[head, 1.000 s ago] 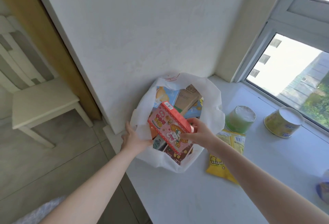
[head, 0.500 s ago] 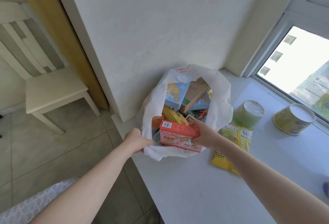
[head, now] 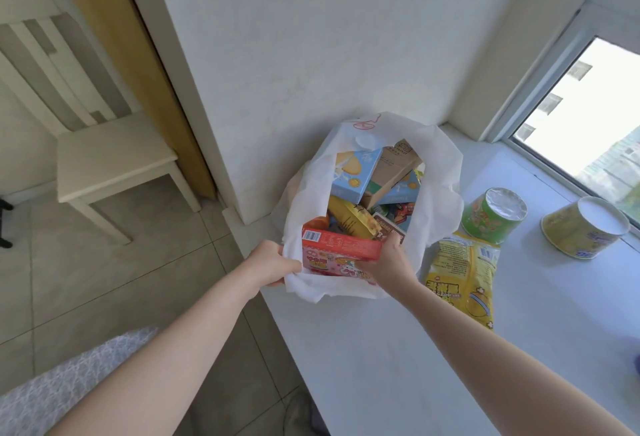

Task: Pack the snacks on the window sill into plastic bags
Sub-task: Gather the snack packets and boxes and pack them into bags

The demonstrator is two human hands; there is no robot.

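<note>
The left hand (head: 273, 264) sits at the near left edge of the white plastic bag (head: 440, 207), fingers curled round a pinch of its rim and pulling the mouth wide. Just right of it is the pink and red snack box (head: 341, 252), and this is what has changed: a second ago it was held up, tilted over the opening with its cartoon face showing, and half a second ago it was level with the rim. Now it lies low inside the near edge, red barcoded side up and partly tucked behind the plastic. The right hand (head: 388, 259) is wrapped round the box's right end, reaching down into the bag. Farther in, the bag is already crowded with a blue biscuit box (head: 356, 172), a brown carton (head: 394, 165) and several coloured packets. I judge this box to be as good as packed; what is left for it is a release, and perhaps a push to seat it among the others. Right of the bag, on the white window sill (head: 398, 349), the task is plainly unfinished: a yellow snack packet (head: 460, 273) lies flat just beside the bag, a green cup (head: 493, 215) with a foil lid stands beyond it, and a yellow tub (head: 585, 231) stands farther right near the window, all three still waiting to go in
</note>
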